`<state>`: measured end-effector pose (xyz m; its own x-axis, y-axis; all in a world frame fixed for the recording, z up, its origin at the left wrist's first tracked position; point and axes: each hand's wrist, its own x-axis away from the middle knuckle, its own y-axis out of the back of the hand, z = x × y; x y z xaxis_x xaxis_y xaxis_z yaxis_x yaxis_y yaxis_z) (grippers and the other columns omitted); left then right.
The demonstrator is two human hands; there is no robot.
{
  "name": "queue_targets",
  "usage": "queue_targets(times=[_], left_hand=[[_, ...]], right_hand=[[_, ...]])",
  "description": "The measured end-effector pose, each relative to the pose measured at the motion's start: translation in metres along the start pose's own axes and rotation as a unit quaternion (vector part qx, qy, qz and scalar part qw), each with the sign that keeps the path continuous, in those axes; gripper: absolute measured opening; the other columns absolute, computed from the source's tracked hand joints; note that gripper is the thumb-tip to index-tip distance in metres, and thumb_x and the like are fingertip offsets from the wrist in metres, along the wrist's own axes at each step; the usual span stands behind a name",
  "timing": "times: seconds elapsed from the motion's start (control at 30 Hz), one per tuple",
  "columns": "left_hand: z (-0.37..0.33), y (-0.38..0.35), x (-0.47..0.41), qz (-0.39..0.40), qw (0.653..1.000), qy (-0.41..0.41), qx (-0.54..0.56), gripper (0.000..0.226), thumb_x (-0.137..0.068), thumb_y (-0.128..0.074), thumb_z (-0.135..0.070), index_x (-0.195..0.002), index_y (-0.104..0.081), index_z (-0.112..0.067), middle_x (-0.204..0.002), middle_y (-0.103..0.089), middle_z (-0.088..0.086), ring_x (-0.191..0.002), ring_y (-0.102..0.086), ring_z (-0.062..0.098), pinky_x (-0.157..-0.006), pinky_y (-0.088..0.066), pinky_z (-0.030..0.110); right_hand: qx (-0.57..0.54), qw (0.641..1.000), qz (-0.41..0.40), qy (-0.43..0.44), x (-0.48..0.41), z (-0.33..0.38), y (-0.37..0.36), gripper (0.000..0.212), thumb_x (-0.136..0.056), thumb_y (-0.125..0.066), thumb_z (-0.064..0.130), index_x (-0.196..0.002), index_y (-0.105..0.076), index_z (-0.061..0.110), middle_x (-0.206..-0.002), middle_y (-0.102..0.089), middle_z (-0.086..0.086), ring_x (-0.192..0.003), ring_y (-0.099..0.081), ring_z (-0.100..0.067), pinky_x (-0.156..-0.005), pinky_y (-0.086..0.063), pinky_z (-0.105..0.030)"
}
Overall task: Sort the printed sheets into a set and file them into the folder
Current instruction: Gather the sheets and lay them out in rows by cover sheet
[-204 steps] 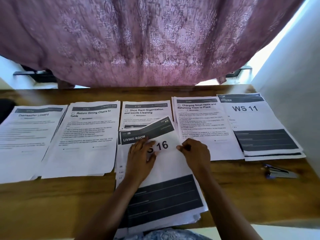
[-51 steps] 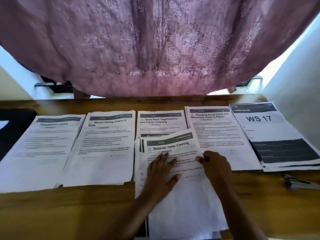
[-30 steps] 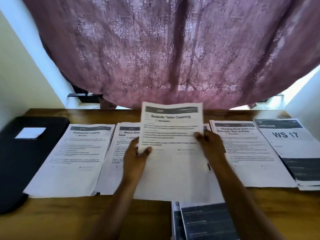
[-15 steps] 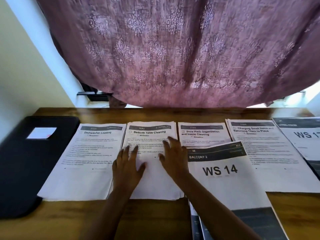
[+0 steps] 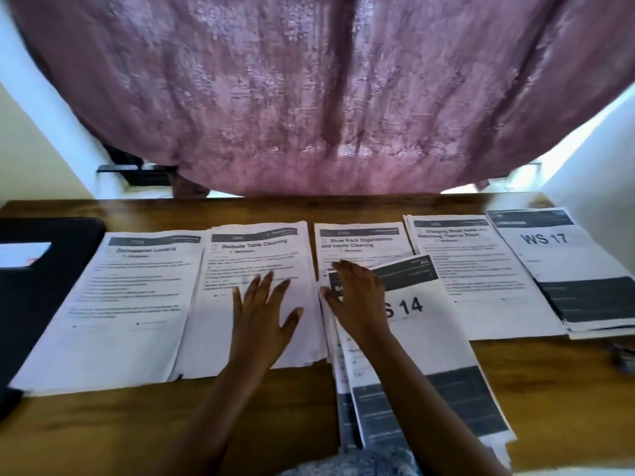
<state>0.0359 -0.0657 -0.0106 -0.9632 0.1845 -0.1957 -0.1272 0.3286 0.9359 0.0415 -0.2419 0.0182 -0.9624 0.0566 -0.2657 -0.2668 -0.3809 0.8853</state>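
Printed sheets lie in a row on the wooden table [image 5: 103,434]. From left: a "Dishwasher Loading" pile [image 5: 113,314], a "Bedside Table Cleaning" pile [image 5: 254,255], a "Shoe Rack Organization" sheet [image 5: 357,242], a "Charging Small Items" pile [image 5: 474,276] and a "WS 17" pile [image 5: 563,269]. A tilted stack topped by "WS 14" [image 5: 422,338] lies nearest me. My left hand [image 5: 263,312] rests flat, fingers spread, on the Bedside Table Cleaning pile. My right hand [image 5: 357,297] lies flat on the WS 14 stack's upper left corner. The black folder [image 5: 41,290] sits at the far left.
A mauve patterned curtain [image 5: 326,91] hangs behind the table. White walls close in on both sides. A small white label [image 5: 24,254] sits on the folder. A small dark object [image 5: 623,355], blurred, lies at the table's right edge.
The Bedside Table Cleaning sheet was lifted from the near stack and laid on the second pile. My right hand has since moved from that pile onto the uncovered WS 14 stack.
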Motion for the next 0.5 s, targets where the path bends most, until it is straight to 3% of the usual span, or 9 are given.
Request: queue_targets(times=[0.13,0.2,0.3,0.4,0.5], left_hand=[[-0.06,-0.02,0.012,0.082,0.992,-0.076,0.05,0.074,-0.084,-0.016,-0.073,-0.144,-0.038,-0.035,-0.158,-0.022,-0.003,-0.147,-0.016,0.024,-0.112,0.012,0.043],[-0.077,-0.035,0.02,0.102,0.989,-0.092,0.057,0.08,-0.083,-0.008,-0.076,-0.146,-0.035,-0.034,-0.159,-0.018,-0.003,-0.148,-0.011,0.022,-0.111,0.016,0.039],[-0.083,-0.05,0.028,0.131,0.986,-0.097,0.038,0.088,-0.081,0.003,-0.078,-0.148,-0.032,-0.032,-0.16,-0.015,0.001,-0.148,-0.009,0.025,-0.113,0.01,0.041],[-0.081,-0.052,0.031,0.146,0.984,-0.096,0.021,0.072,-0.093,-0.008,-0.07,-0.144,-0.039,-0.029,-0.156,-0.029,0.006,-0.143,-0.026,0.03,-0.112,-0.01,0.05],[-0.083,-0.055,0.031,0.141,0.985,-0.097,0.006,0.067,-0.094,-0.011,-0.068,-0.145,-0.033,-0.031,-0.156,-0.028,0.006,-0.143,-0.026,0.029,-0.112,-0.013,0.051]], right_hand=[[-0.003,0.988,-0.051,-0.146,0.029,-0.063,0.036,0.041,-0.085,-0.067,0.029,-0.124,-0.056,0.021,-0.128,-0.058,-0.004,-0.118,-0.052,-0.027,-0.094,-0.045,-0.042],[0.001,0.97,-0.071,-0.231,0.042,-0.094,0.05,0.04,-0.087,-0.066,0.031,-0.123,-0.055,0.019,-0.128,-0.055,-0.008,-0.117,-0.049,-0.03,-0.093,-0.043,-0.043],[-0.052,0.95,-0.072,-0.3,0.051,-0.125,0.063,0.045,-0.086,-0.067,0.033,-0.123,-0.055,0.013,-0.126,-0.055,-0.013,-0.113,-0.05,-0.032,-0.089,-0.045,-0.041],[-0.161,0.925,-0.031,-0.344,0.054,-0.13,0.065,0.043,-0.086,-0.068,0.032,-0.122,-0.055,0.011,-0.124,-0.059,-0.011,-0.111,-0.056,-0.029,-0.086,-0.046,-0.035],[-0.194,0.916,-0.028,-0.35,0.053,-0.132,0.07,0.03,-0.087,-0.068,0.027,-0.109,-0.06,0.009,-0.11,-0.065,-0.008,-0.1,-0.06,-0.026,-0.078,-0.042,-0.029]])
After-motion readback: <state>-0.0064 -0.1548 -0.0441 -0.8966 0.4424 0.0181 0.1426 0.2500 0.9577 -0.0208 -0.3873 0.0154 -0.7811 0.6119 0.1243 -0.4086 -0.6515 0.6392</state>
